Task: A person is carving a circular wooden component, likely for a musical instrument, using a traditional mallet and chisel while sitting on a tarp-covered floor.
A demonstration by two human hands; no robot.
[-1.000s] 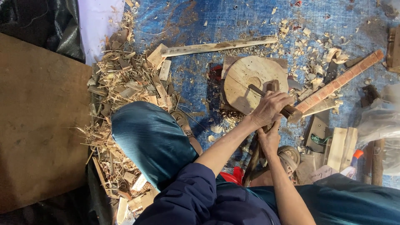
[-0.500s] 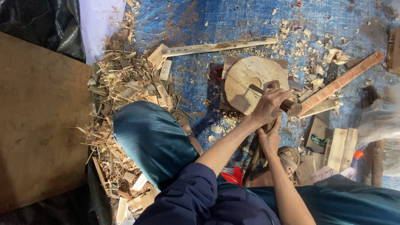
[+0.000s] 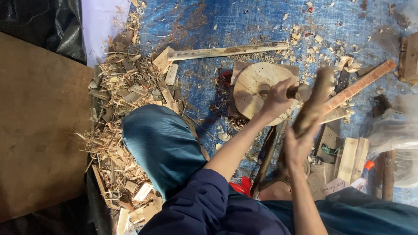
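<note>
A round wooden disc [image 3: 252, 87] lies flat on a blue tarp [image 3: 244, 21]. My left hand [image 3: 275, 101] reaches over its right edge and grips a chisel [image 3: 297, 92] with a dark wooden handle, its blade lying across the disc. My right hand [image 3: 298, 146] is just below and to the right, closed on the handle of a wooden mallet [image 3: 315, 98]. The mallet is blurred with motion and its head is up beside the chisel's end. My bent knee in blue trousers [image 3: 161, 143] is left of both arms.
A heap of wood chips and shavings [image 3: 126, 87] lies left of the knee, beside a large brown board [image 3: 39, 130]. A long pale slat [image 3: 228, 51] lies beyond the disc. A reddish wood strip [image 3: 361, 85] and small wood blocks [image 3: 352, 159] lie at right.
My right hand has come out from under the left and the mallet now shows, blurred, swung up by the chisel's end. The left hand stays on the chisel at the disc.
</note>
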